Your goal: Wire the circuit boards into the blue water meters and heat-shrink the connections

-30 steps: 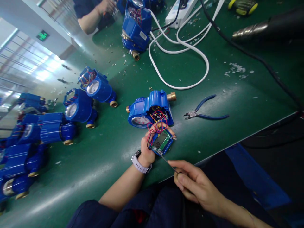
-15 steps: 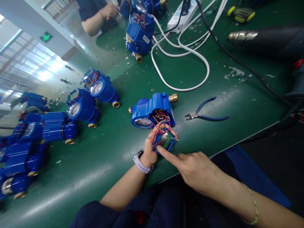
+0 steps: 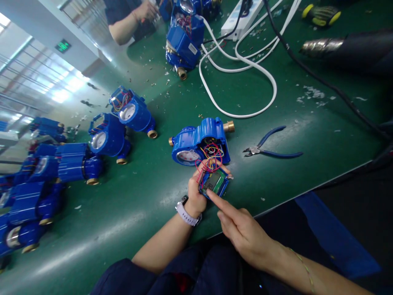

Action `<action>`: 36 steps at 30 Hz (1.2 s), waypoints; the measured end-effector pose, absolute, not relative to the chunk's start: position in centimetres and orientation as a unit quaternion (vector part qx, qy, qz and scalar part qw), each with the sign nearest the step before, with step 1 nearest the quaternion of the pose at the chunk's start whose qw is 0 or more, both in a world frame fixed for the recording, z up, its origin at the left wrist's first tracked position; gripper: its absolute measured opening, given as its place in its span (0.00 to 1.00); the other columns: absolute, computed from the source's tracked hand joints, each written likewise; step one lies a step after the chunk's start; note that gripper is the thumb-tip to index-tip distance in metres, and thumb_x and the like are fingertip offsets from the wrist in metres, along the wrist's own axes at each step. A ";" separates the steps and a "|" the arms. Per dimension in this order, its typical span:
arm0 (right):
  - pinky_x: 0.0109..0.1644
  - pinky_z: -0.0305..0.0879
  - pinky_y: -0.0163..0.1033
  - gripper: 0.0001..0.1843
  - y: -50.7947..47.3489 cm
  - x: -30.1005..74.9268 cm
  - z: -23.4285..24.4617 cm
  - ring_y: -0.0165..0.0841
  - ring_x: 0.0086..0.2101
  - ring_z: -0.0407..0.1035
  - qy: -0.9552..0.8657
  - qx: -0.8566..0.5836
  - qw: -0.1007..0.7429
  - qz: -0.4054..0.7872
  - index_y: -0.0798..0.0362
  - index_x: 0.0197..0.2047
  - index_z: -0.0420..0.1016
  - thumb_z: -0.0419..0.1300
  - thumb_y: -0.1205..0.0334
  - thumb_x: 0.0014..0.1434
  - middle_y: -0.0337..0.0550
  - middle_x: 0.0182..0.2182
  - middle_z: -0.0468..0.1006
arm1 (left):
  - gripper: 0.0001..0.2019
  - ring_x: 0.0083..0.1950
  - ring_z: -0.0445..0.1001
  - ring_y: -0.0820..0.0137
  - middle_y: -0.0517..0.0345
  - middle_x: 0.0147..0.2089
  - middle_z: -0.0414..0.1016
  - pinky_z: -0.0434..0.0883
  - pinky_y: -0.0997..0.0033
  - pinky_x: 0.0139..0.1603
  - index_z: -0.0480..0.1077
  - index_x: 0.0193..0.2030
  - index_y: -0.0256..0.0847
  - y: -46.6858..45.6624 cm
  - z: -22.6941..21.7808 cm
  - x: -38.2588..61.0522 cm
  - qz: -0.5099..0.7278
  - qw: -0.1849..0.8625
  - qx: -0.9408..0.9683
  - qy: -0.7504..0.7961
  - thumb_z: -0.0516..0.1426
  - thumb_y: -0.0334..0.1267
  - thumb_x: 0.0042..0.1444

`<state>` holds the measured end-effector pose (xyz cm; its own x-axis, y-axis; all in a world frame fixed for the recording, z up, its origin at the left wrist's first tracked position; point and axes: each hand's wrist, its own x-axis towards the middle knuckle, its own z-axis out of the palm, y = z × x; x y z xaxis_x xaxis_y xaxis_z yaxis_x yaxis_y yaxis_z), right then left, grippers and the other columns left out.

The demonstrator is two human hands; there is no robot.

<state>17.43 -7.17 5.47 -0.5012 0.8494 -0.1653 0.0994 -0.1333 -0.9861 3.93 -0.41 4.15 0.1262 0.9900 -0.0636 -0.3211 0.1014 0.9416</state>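
Observation:
My left hand (image 3: 196, 190) is wrapped around a small circuit board with a grey LCD display (image 3: 214, 183) in a blue housing. Dark characters show at the lower left of the display. Red, yellow and black wires (image 3: 214, 155) run from the board into the open body of a blue water meter (image 3: 199, 139), which lies on the green table just beyond. My right hand (image 3: 242, 229) holds nothing. Its index finger is stretched out with the tip on or just over the lower left of the display; the other fingers are loosely bent.
Blue-handled cutting pliers (image 3: 270, 147) lie right of the meter. Several more blue meters (image 3: 70, 162) stand at left. A white cable (image 3: 270, 82), power strip (image 3: 241, 20), screwdriver (image 3: 321, 15) and heat gun (image 3: 344, 47) are at the back. Another person's hand (image 3: 145, 11) shows at the top.
My right hand has shifted down and left and turned, its index finger staying at the display. Dark characters now show on the display. The whole view has shifted slightly.

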 end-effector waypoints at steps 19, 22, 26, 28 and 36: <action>0.19 0.53 0.27 0.21 -8.4 19.7 6.9 0.19 0.14 0.53 -0.173 -0.342 0.347 0.856 0.45 0.57 0.58 0.54 0.48 0.65 0.27 0.24 0.65 | 0.24 0.42 0.77 0.59 0.50 0.40 0.79 0.72 0.55 0.50 0.72 0.45 0.38 -0.4 4.6 4.0 0.519 0.697 0.345 0.353 0.52 0.57 0.56; 0.31 0.66 0.31 0.22 -9.7 21.4 7.0 0.23 0.26 0.65 -0.227 -0.295 0.304 0.877 0.47 0.54 0.67 0.60 0.51 0.59 0.36 0.34 0.73 | 0.23 0.41 0.77 0.58 0.50 0.39 0.79 0.72 0.54 0.49 0.72 0.44 0.39 -0.4 4.9 4.0 0.509 0.696 0.350 0.366 0.52 0.57 0.56; 0.42 0.73 0.36 0.23 -10.1 23.5 7.3 0.28 0.35 0.73 -0.476 -0.384 0.192 0.768 0.42 0.64 0.64 0.51 0.59 0.66 0.42 0.43 0.77 | 0.22 0.40 0.77 0.58 0.51 0.39 0.79 0.72 0.53 0.48 0.72 0.44 0.40 -0.4 5.1 4.0 0.500 0.696 0.361 0.369 0.53 0.56 0.56; 0.44 0.74 0.36 0.24 -9.5 24.2 7.5 0.29 0.37 0.75 -0.601 -0.427 0.200 0.645 0.40 0.66 0.59 0.48 0.61 0.68 0.40 0.43 0.78 | 0.20 0.40 0.77 0.59 0.52 0.39 0.79 0.72 0.54 0.48 0.73 0.45 0.41 -0.3 5.1 3.9 0.501 0.703 0.358 0.356 0.54 0.55 0.57; 0.37 0.77 0.33 0.22 -7.0 24.7 8.1 0.31 0.38 0.78 -0.847 -0.385 0.227 0.290 0.51 0.63 0.63 0.46 0.71 0.68 0.45 0.45 0.78 | 0.20 0.42 0.76 0.56 0.48 0.40 0.79 0.71 0.53 0.49 0.73 0.46 0.39 -0.1 5.1 3.4 0.471 0.723 0.362 0.352 0.52 0.52 0.58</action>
<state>24.66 -6.98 8.08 -0.6009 0.7827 0.1621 0.5195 0.5366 -0.6650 3.44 -0.12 5.10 0.3086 0.9362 -0.1683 -0.4267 0.2944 0.8552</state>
